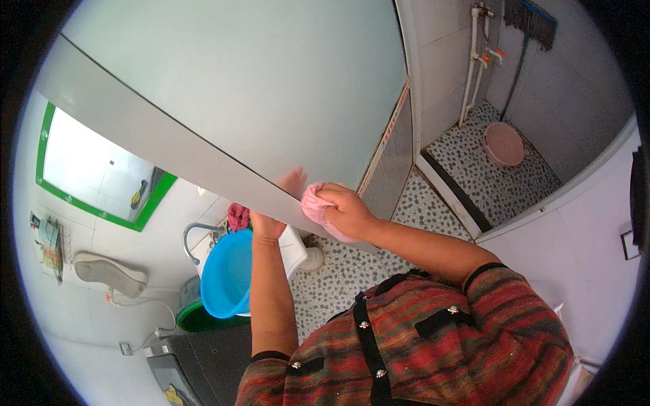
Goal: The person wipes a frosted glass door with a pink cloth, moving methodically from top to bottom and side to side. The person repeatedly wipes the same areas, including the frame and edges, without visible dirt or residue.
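A white-framed door (203, 159) with a frosted glass panel (271, 81) stands before me. My right hand (349, 211) is closed round a bunched pink cloth (315, 203), which it presses against the door's frame and glass. On the left side of the frame is my left hand (269, 227), whose fingers disappear behind the door. A blurred, skin-coloured shape shows in the glass just above the cloth; I cannot tell whether it is a reflection or a hand seen through. Beside my left hand a dark red cloth (237, 216) lies by the tap.
A blue basin (227, 274) stands in a white sink (292, 250) below a curved tap (189, 243). A green-framed mirror (152, 203) hangs left. Near it is a dark washing machine (210, 358). At the right, beyond a raised sill (453, 193), are a pink basin (504, 144) and a broom (531, 24).
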Tool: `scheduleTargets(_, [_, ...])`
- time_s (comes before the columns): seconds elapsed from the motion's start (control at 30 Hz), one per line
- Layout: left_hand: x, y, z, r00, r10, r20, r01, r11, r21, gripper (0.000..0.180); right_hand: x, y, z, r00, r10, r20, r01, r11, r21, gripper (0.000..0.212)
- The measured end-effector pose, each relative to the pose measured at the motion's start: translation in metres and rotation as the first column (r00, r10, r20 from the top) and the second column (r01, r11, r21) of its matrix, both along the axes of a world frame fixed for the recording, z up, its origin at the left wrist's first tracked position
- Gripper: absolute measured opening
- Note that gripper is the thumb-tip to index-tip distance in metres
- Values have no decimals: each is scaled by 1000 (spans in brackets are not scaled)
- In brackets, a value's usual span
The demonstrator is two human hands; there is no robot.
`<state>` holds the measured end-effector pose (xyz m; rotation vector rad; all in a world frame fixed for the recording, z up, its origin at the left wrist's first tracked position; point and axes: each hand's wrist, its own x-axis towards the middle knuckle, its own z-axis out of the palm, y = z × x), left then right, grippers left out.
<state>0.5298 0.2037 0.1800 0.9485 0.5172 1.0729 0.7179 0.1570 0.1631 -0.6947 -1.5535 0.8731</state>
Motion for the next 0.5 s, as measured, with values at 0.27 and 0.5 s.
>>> scheduleTargets(0.27, [-41,3,-121,784,323,-531,-374,928,13,45,5,0,-11,995,69,-69,-81,978,-191,31])
scheduleTargets(0.5, [1,-22,-76,828,537,-161,-548,836,-32,42,-3,9,-29,992,-5,128,-2,999,54,30])
